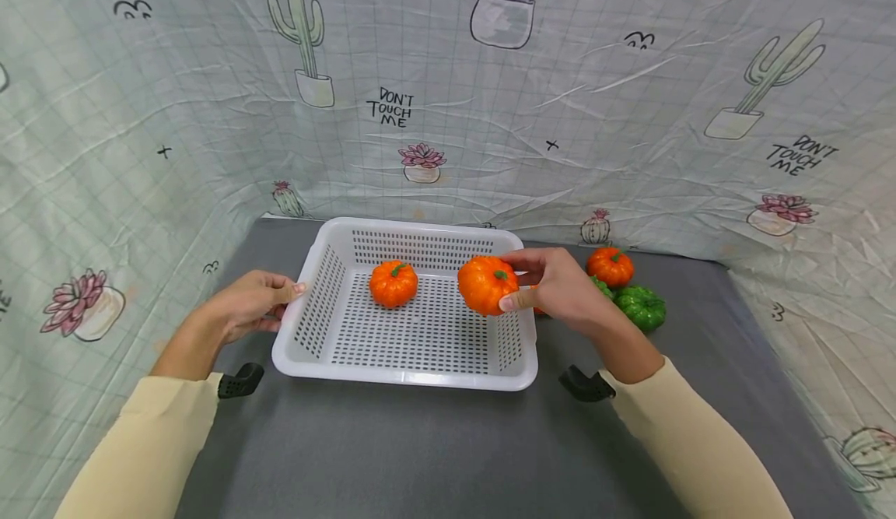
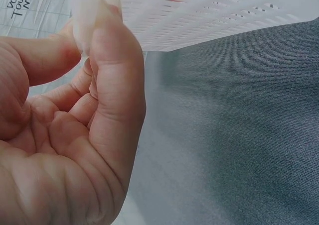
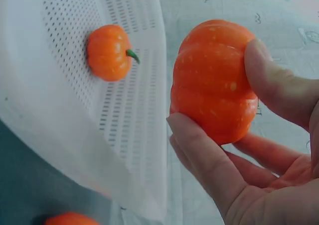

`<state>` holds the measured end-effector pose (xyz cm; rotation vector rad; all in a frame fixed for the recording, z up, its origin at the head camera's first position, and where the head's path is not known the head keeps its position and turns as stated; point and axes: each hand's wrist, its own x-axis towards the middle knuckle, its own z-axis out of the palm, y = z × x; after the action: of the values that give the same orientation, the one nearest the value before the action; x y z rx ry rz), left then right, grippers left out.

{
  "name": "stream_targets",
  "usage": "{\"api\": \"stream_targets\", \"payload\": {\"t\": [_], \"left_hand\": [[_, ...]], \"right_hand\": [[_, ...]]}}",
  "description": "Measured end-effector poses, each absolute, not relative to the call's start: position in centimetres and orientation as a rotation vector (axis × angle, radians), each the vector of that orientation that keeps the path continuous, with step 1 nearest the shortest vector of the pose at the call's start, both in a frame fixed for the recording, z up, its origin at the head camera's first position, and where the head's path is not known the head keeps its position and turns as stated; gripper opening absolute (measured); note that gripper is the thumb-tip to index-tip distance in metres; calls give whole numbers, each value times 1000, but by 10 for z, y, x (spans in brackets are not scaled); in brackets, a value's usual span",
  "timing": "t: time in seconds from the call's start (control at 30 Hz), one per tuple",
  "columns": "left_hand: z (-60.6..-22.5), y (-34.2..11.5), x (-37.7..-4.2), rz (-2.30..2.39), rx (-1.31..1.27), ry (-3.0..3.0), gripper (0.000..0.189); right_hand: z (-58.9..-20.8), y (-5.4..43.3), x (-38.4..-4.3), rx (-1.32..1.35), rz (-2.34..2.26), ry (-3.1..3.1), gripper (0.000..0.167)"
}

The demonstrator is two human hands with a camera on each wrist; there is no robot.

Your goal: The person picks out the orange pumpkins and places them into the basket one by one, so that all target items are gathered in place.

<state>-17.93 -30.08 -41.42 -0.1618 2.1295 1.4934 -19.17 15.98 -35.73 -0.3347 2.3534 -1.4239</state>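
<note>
A white perforated plastic basket (image 1: 406, 380) sits on the grey table. My left hand (image 1: 253, 303) pinches its left rim between thumb and fingers; the left wrist view shows the rim (image 2: 85, 33) in that grip. My right hand (image 1: 560, 289) holds a small orange pumpkin (image 1: 484, 285) over the right part of the basket, with thumb and fingertips on opposite sides of the pumpkin (image 3: 214, 80) in the right wrist view. Inside the basket, left of centre, lies another orange pumpkin (image 1: 393, 284) with a green stem, also seen in the right wrist view.
Right of the basket, partly behind my right hand and forearm, are an orange pumpkin (image 1: 610, 268) and a green pumpkin (image 1: 640, 308), with more orange and green showing beside them. A cactus-print cloth (image 1: 448, 138) surrounds the grey table (image 1: 434, 457) at the back and sides.
</note>
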Motion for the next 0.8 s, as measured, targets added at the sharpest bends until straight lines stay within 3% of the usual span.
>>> {"api": "stream_targets", "payload": {"t": [0.8], "left_hand": [[-413, -299, -179, 1500, -156, 2126, 39]], "right_hand": [[-351, 111, -212, -204, -1448, 2332, 66]]}}
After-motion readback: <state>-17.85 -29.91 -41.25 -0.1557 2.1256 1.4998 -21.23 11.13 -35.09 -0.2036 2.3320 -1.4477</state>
